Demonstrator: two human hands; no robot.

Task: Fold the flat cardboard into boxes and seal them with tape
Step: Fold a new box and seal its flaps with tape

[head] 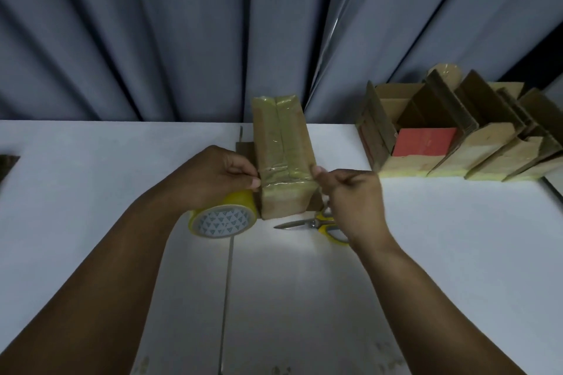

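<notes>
**A:** Where is the box at this moment?

**B:** The tall brown cardboard box (281,158), covered with shiny clear tape, is in the middle of the white table (91,192), in front of the grey pleated curtain (152,24). A dark cardboard flap shows at each side of its lower part.

**A:** And the hands, what do they do?

**B:** Both are at the near end of the box. The left hand (213,176) has curled fingers and pinches the left edge of the box with the thumb. The right hand (350,195) also has curled fingers, and its thumb tip is against the right edge. A strip of tape crosses the box between the two thumbs. I cannot tell if the fingers also hold the ends of this strip.

**A:** Which tools are near?

**B:** The yellow roll of tape (224,218) is under the left hand, just beside the box. Its round side, with small triangles printed on it, faces the camera. The scissors with yellow handles (316,224) lie on the table just beside the near right corner of the box. They are partly hidden by the right hand, with the blades together and pointing left.

**A:** Anything else on the table?

**B:** At the far right stands a row of folded cardboard boxes (472,155) with their flaps up. One of them contains a flat red thing (423,141).
</notes>
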